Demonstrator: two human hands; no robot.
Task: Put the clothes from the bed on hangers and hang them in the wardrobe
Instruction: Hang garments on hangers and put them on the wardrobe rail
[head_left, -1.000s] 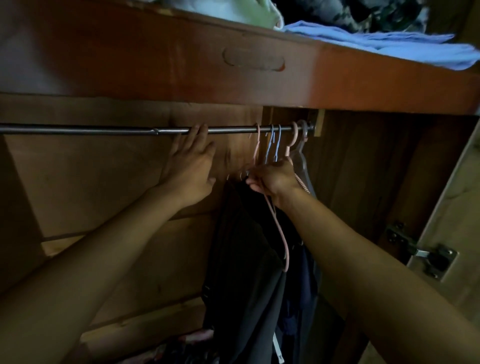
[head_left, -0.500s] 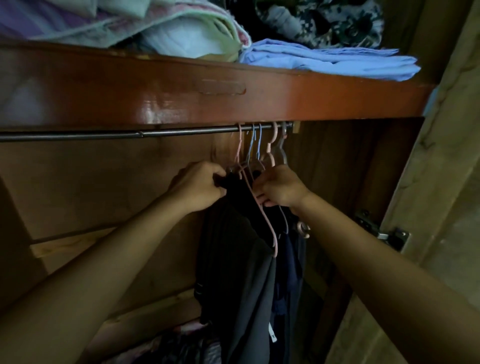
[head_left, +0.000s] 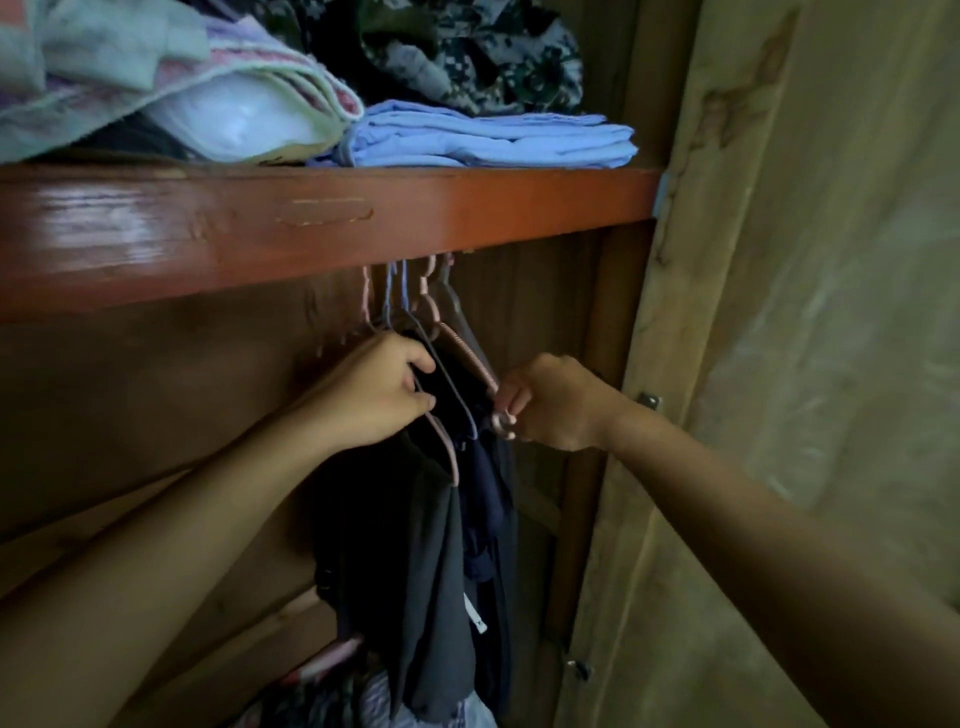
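Two bare hands reach up into the wardrobe, under the red-brown shelf edge (head_left: 208, 234). On top of that shelf, at the far left, lies a rumpled pale bundle of bedding (head_left: 156, 88), then a flat stack of folded light-blue cloth (head_left: 488, 137), with dark patterned fabric (head_left: 467, 52) behind it. Below the shelf, the left hand (head_left: 371, 397) is curled closed around dark cloth at the shoulder of a dark grey garment (head_left: 415, 561) that hangs straight down; a pink hanger (head_left: 447, 447) slopes out from just under its fingers. Above the hand a tight cluster of hanger hooks (head_left: 410, 291), pink and blue, rises behind the shelf edge, so the rail itself is hidden. Just right of the grey garment hangs a navy garment (head_left: 488, 499), touching it. Further right, the right hand (head_left: 545, 402) pinches the lower end of a ribbed pink hanger arm (head_left: 467, 353) between fingertips and thumb. At the far right stands the pale wardrobe door (head_left: 805, 364), swung open.
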